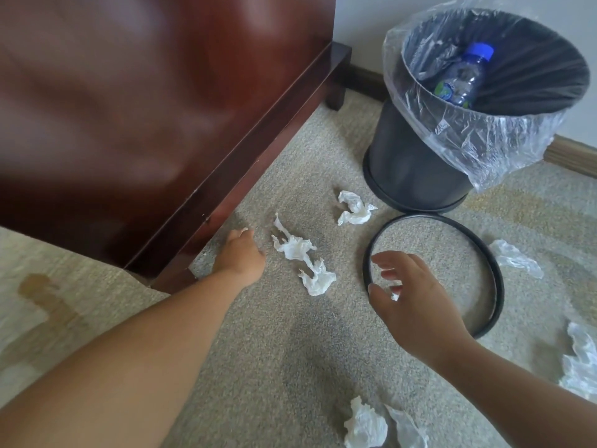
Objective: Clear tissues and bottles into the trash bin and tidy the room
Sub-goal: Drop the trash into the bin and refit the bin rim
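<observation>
Two hands: left hand (240, 255) beside twisted tissue (297, 248), fingers hidden; right hand (413, 305) loosely spread over black ring (499, 299).

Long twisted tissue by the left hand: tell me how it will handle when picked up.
The long twisted tissue looks thin and crumpled, so it is probably light and floppy. Its stretched, stringy shape suggests it may dangle or tear if pinched at one end. It should not roll on the carpet.
</observation>
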The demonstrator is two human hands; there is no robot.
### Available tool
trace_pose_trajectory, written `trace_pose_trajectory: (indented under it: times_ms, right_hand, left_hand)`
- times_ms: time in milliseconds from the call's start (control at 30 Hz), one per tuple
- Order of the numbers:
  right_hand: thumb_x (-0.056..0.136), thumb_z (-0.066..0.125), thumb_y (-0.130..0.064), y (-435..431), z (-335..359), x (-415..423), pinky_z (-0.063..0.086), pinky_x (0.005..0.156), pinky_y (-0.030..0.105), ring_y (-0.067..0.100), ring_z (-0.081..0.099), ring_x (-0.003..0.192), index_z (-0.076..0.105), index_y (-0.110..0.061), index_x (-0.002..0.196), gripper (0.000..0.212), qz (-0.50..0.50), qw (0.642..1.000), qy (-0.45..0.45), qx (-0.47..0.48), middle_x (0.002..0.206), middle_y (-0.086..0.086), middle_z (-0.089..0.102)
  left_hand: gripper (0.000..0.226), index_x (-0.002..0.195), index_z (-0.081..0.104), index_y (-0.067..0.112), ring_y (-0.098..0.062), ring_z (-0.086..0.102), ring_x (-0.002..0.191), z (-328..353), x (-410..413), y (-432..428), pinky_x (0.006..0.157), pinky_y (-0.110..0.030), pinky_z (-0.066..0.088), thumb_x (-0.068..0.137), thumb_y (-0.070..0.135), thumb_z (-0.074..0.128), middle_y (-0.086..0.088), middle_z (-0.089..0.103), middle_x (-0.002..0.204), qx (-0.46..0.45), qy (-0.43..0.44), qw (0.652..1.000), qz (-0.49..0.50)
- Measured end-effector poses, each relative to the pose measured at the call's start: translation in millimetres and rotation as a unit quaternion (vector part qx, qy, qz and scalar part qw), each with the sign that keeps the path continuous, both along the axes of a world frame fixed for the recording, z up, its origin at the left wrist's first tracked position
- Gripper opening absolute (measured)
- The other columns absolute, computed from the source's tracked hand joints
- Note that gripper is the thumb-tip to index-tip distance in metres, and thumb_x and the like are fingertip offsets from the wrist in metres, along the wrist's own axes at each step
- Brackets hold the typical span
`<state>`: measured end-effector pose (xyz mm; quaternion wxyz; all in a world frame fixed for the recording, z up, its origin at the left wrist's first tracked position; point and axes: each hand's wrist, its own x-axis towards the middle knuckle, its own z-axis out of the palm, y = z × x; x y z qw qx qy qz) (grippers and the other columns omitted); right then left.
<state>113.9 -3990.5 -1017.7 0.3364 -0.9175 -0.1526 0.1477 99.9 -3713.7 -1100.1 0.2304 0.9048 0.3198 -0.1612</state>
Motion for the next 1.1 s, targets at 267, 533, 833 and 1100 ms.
trace_pose_trajectory:
  times_ms: [267,533,833,1100]
  right_hand:
    - [0.085,0.057,-0.036,6,1,0,0.051,0.080,0.029,0.003,0.056,0.095,0.051,-0.031,0.125,0.041,0.012,1.000,-0.001,-0.016,0.116,-0.015,0.050]
    - [0.084,0.057,-0.035,14,2,-2,0.052,0.084,0.031,0.002,0.054,0.097,0.051,-0.029,0.126,0.042,0.026,1.000,0.003,0.000,0.115,-0.013,0.051]
    - [0.084,0.057,-0.035,21,0,-3,0.053,0.083,0.031,0.001,0.055,0.098,0.051,-0.031,0.124,0.041,0.025,1.000,0.002,0.016,0.116,-0.014,0.050]
    - [0.086,0.058,-0.035,8,1,-1,0.051,0.084,0.026,0.000,0.053,0.097,0.051,-0.030,0.125,0.041,0.014,1.000,0.011,0.004,0.114,-0.015,0.050]
  left_hand:
    - [0.035,0.125,0.055,0.000,-0.028,0.054,0.111,-2,-4,-2,0.092,-0.036,0.045,0.096,0.019,0.051,-0.014,0.046,0.130,0.039,-0.045,0.998,-0.009]
    - [0.015,0.099,0.070,0.012,-0.019,0.061,0.095,11,-15,-20,0.082,-0.033,0.051,0.092,0.016,0.056,-0.004,0.067,0.107,-0.010,-0.167,0.986,0.006]
    - [0.019,0.107,0.065,0.017,-0.012,0.057,0.090,17,-2,-45,0.074,-0.021,0.041,0.089,0.014,0.060,0.004,0.061,0.098,-0.085,-0.233,0.969,0.007]
    - [0.035,0.124,0.060,0.021,-0.019,0.053,0.094,2,17,-50,0.084,-0.030,0.045,0.090,0.014,0.058,-0.007,0.054,0.114,-0.076,-0.173,0.982,-0.018]
